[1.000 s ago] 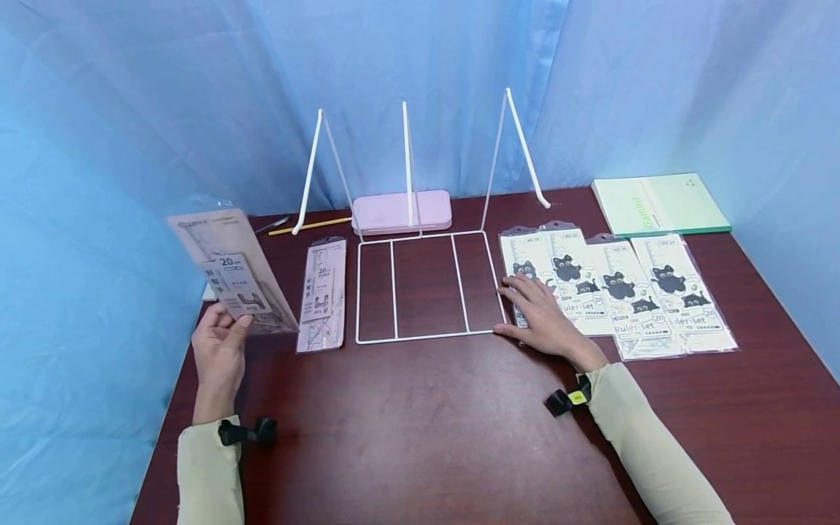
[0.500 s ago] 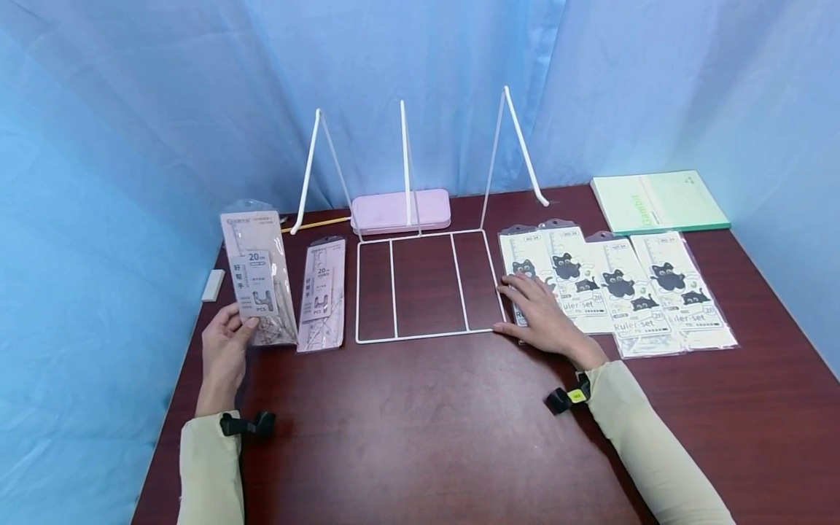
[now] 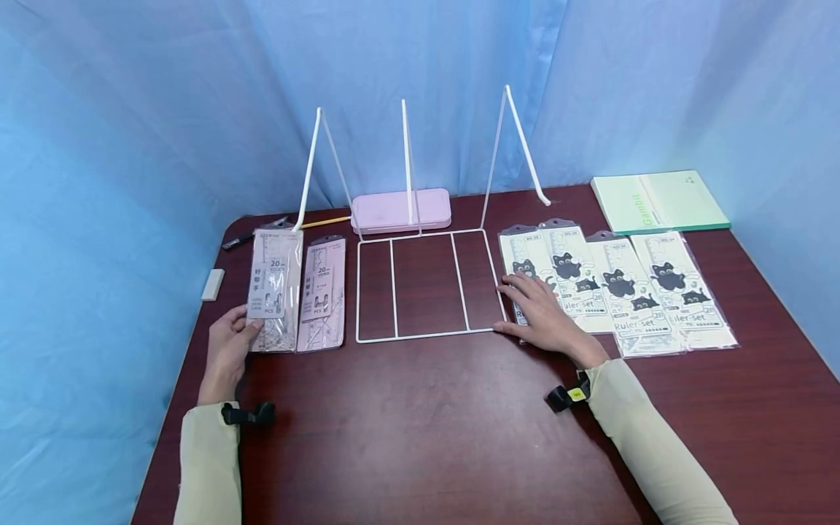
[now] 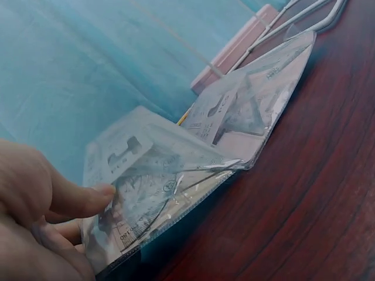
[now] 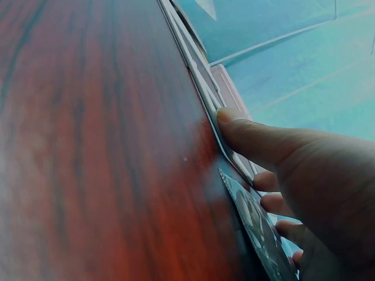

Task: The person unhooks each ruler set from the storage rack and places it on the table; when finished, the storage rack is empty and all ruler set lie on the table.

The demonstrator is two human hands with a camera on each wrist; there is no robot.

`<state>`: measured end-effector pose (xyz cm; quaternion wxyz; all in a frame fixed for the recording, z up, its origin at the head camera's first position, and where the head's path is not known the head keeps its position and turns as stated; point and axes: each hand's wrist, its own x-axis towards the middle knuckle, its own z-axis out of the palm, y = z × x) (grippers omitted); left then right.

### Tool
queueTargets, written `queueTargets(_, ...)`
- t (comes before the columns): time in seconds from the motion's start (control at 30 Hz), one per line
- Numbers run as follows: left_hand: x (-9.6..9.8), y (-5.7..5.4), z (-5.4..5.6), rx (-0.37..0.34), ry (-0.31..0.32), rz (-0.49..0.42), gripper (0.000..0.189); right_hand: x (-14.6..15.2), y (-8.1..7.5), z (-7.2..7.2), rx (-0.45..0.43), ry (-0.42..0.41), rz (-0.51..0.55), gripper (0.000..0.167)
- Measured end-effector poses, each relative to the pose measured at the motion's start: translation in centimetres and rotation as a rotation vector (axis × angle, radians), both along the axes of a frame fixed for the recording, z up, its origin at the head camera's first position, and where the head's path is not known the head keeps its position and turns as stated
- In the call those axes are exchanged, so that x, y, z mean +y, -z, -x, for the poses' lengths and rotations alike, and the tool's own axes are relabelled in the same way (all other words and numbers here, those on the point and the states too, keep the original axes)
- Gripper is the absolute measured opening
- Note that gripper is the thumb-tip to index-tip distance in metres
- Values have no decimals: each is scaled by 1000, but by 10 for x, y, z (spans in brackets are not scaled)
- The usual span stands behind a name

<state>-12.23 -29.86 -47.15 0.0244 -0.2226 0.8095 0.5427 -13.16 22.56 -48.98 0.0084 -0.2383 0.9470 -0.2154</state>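
My left hand (image 3: pixel 230 345) pinches the left edge of a pink ruler set pack (image 3: pixel 275 292), its thumb on top in the left wrist view. That edge is tilted up, and the pack's right side meets a second pink ruler set pack (image 3: pixel 321 292) lying flat. My right hand (image 3: pixel 539 315) lies with fingers spread over the right edge of a white wire rack (image 3: pixel 429 336) and the leftmost black-cat ruler set pack (image 3: pixel 520 248), partly hiding that pack. In the right wrist view the thumb (image 5: pixel 234 120) touches the rack's wire.
Several black-cat ruler set packs (image 3: pixel 620 288) overlap at the right. Behind them lies a green notebook (image 3: pixel 663 203). A lilac case (image 3: pixel 433 208) sits behind the rack's upright wires, beside a yellow pencil (image 3: pixel 326 222). A dark pen (image 3: pixel 238 239) and white eraser (image 3: pixel 213 284) are at the left.
My left hand has lowered the pink ruler set pack from a raised, tilted position and moved it right, beside the other pink pack. The right hand has stayed in place.
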Motion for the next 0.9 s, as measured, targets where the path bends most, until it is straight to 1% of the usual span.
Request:
queueTargets(0.27,2,-1,5,-35,71,69,46,0,-2,-1,-9,1,-4,75)
queueTargets(0.43,5,-3,5,-62,93,98,46,1,-2,-1,-12,5,-14,75)
queueTargets(0.53,6,-4,6,-73,102,123,47,1,-1,-1,-12,6,-15,75)
queueTargets(0.67,8,-7,6,-97,107,185,48,1,-2,-1,-12,8,-18,75)
queueTargets(0.9,9,-12,5,-134,96,295,50,0,-1,0,-2,6,-29,74)
